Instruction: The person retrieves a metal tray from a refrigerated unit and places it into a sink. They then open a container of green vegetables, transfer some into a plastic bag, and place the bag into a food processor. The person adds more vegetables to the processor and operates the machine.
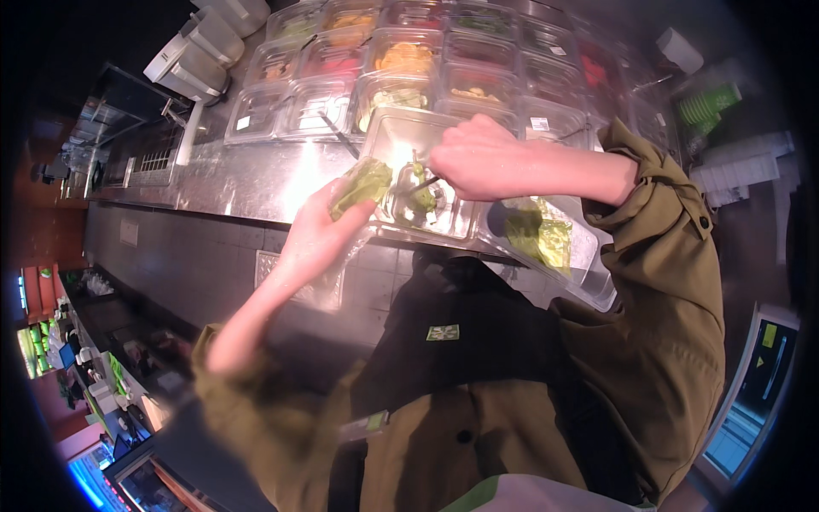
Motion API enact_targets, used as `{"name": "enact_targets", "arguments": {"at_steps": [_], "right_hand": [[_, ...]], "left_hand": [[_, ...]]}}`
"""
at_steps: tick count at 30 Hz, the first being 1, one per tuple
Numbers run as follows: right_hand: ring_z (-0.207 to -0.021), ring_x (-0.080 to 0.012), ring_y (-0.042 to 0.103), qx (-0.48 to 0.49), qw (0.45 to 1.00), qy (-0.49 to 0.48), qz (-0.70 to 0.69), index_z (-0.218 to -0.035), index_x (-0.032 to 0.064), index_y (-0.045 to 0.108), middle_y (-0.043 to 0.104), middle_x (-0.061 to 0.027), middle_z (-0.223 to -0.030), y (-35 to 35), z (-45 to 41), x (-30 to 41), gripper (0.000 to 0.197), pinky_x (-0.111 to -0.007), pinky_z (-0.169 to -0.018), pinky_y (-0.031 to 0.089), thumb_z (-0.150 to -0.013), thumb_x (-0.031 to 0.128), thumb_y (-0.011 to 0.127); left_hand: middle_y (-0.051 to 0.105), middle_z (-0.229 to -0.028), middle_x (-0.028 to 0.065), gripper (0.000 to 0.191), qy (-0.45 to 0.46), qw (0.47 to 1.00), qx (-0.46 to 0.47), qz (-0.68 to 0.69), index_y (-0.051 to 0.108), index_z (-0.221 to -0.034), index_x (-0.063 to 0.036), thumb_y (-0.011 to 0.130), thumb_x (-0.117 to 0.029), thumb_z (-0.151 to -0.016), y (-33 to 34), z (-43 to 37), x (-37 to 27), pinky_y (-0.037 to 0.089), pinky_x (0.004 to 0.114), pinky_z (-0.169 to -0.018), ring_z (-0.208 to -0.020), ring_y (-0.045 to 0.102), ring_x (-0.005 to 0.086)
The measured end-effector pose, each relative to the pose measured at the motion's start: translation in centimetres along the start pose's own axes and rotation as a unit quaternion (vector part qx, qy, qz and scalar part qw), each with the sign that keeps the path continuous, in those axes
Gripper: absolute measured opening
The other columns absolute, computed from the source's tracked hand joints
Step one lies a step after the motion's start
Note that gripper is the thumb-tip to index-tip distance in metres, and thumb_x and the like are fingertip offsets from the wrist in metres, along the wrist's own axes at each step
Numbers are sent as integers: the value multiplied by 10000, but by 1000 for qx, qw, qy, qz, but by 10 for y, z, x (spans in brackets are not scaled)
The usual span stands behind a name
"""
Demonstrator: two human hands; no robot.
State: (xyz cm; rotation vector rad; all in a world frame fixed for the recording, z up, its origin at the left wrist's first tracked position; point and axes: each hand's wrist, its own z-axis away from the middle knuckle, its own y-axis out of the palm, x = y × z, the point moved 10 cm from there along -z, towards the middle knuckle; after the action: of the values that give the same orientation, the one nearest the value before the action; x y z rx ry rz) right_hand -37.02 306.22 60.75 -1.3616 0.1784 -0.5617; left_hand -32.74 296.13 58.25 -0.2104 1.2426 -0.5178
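Note:
My left hand [326, 230] holds a bundle of green leafy vegetable [363, 185], with clear plastic film hanging below it, at the left side of a clear rectangular container [390, 128]. Over that container's right side, my right hand [472, 157] is closed around a dark, thin handle [423, 185] whose lower end reaches into it; the tool's kind is unclear. A few green pieces [421, 201] lie at the container's bottom. Beneath my right forearm, a second clear container [592, 281] holds flat green leaves [544, 237].
Rows of clear food containers [403, 57] stand along the far side of the steel counter [256, 185]. White pitchers [192, 67] are at the upper left, near a sink [150, 160]. Green cups [710, 105] lie at the upper right. The counter's front edge runs before me.

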Motion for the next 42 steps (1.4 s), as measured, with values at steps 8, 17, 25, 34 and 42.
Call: {"name": "enact_targets", "arguments": {"at_steps": [8, 17, 25, 34, 42], "right_hand": [[-514, -184, 551, -287, 951, 74, -86, -801, 18, 602, 584, -86, -605, -99, 142, -38, 128, -271, -495, 413, -730, 95, 527], [-662, -221, 548, -238, 891, 307, -233, -910, 11, 576, 583, -134, -810, 88, 304, -114, 170, -280, -588, 420, -765, 45, 494], [-751, -292, 558, -249, 878, 287, -293, -922, 67, 584, 589, -124, -827, 116, 296, -155, 208, -349, -655, 432, -745, 127, 493], [-910, -320, 488, -296, 922, 246, -34, -1110, 22, 451, 511, -171, -1025, 137, 293, -157, 486, -390, -781, 380, -703, 235, 609], [-769, -105, 533, -184, 834, 253, -454, -910, -10, 472, 553, -41, -810, 225, 292, -214, 173, -235, -674, 431, -740, -28, 495]], "left_hand": [[571, -891, 79, 375, 11, 997, -64, 46, 455, -1116, 42, 520, -140, -795, -6, 6, -2, 399, 214, -703, -782, 503, 101], [505, -1053, 89, 517, 22, 971, 45, 236, 370, -1189, 20, 501, -316, -820, 135, 27, -73, 378, 232, -802, -921, 480, 123], [428, -1166, 175, 538, -287, 793, -19, 537, 382, -1146, 5, 447, -421, -824, 313, -40, 19, 299, 348, -944, -1088, 416, 253], [454, -833, 26, 98, -49, 897, -197, 393, 467, -866, -66, 509, -71, -778, 183, 49, 64, 367, 231, -730, -780, 453, 116], [387, -1104, 150, 974, 191, 886, -391, 158, -72, -1294, -130, 567, 10, -573, 5, 30, 94, 399, 323, -823, -993, 439, 226]]}}
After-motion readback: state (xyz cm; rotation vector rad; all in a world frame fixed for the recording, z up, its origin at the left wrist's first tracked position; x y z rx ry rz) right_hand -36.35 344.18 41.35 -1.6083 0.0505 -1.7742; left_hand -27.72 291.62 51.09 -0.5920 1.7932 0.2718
